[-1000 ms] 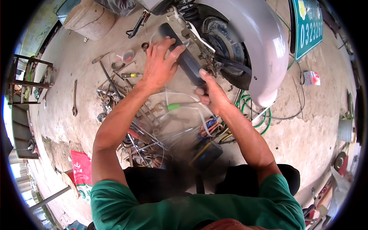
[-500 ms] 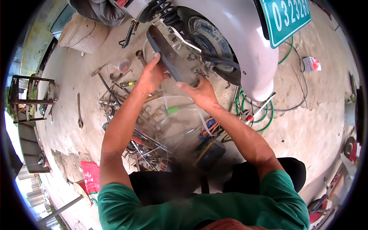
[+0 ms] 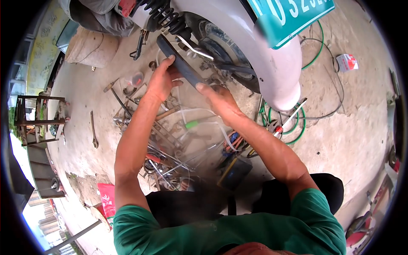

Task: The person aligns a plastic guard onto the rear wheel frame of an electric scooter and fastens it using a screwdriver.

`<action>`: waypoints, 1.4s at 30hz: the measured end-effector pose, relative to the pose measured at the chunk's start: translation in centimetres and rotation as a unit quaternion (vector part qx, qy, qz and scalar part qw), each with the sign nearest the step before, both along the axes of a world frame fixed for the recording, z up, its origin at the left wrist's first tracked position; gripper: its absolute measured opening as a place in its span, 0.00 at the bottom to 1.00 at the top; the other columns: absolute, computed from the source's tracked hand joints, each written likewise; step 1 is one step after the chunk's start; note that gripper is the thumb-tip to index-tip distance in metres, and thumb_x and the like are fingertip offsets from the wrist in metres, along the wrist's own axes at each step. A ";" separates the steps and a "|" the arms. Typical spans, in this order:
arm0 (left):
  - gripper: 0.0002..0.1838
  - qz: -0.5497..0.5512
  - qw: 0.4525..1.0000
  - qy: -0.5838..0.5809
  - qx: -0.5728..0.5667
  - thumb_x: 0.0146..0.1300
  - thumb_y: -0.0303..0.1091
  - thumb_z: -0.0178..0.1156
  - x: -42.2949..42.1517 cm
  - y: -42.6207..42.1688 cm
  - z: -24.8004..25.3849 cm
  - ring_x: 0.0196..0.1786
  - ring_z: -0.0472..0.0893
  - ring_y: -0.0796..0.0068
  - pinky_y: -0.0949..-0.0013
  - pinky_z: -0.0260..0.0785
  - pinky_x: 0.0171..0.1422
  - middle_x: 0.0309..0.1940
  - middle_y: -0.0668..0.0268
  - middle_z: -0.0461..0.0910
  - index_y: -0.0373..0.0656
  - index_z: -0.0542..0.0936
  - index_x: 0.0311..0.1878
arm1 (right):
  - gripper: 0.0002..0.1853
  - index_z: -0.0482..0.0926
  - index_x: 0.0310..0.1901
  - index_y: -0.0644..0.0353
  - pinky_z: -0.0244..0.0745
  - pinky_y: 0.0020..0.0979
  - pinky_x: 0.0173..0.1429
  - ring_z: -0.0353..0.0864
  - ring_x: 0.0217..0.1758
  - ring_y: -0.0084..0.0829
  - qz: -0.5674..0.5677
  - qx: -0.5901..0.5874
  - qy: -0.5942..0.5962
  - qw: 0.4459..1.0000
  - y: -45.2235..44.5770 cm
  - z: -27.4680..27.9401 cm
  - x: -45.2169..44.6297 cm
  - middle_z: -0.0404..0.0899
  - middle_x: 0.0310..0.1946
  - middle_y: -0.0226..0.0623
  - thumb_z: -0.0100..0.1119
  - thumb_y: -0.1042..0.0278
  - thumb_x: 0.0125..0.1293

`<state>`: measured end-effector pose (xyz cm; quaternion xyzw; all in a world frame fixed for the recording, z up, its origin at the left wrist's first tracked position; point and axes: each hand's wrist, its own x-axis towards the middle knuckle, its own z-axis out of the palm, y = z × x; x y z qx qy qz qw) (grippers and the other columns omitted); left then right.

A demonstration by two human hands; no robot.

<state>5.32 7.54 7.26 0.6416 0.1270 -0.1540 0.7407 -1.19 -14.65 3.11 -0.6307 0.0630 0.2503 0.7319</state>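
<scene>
Gritty, cracked concrete floor [image 3: 335,148] spreads around you. Your left hand [image 3: 161,81] clasps the middle of a long, dark-grey, smooth, plastic-looking panel [image 3: 182,63], your right hand [image 3: 222,102] its lower end. It slants from eleven to five o'clock, just beyond both hands; a glossy, rounded, silver-grey scooter fender [image 3: 278,72] bulges at two o'clock.

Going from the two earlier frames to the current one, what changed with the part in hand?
The dark part has been turned: first its broad face showed, then its hollow side, and now mostly a narrow edge. The left hand went from fingers across the face to thumb on the edge. The right hand still holds the lower end. The wrench and red-and-white box stayed on the floor.
</scene>
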 end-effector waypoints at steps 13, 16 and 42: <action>0.25 0.009 0.999 0.005 -0.046 0.70 0.55 0.58 3.7 0.2 1.1 0.57 0.82 0.60 0.48 0.72 0.63 0.54 0.60 0.84 0.48 0.76 0.60 | 0.35 0.75 0.32 0.61 0.62 0.34 0.27 0.66 0.22 0.25 -0.055 0.123 0.109 0.985 0.8 2.7 0.1 0.70 0.21 0.29 0.64 0.27 0.61; 0.24 0.043 0.999 -0.007 -0.030 0.67 0.58 0.60 3.1 -1.9 2.3 0.43 0.83 0.67 0.64 0.73 0.47 0.41 0.62 0.86 0.46 0.80 0.50 | 0.34 0.73 0.28 0.59 0.56 0.33 0.24 0.60 0.19 0.23 -0.062 0.120 0.107 0.985 0.8 2.9 0.1 0.67 0.18 0.25 0.64 0.28 0.62; 0.21 -0.037 0.998 0.006 -0.050 0.73 0.47 0.56 4.9 0.9 2.7 0.56 0.83 0.59 0.51 0.78 0.61 0.56 0.57 0.83 0.43 0.79 0.59 | 0.25 0.75 0.33 0.58 0.53 0.25 0.22 0.60 0.19 0.17 -0.111 0.276 0.108 0.949 2.3 2.6 -0.8 0.70 0.22 0.26 0.68 0.40 0.66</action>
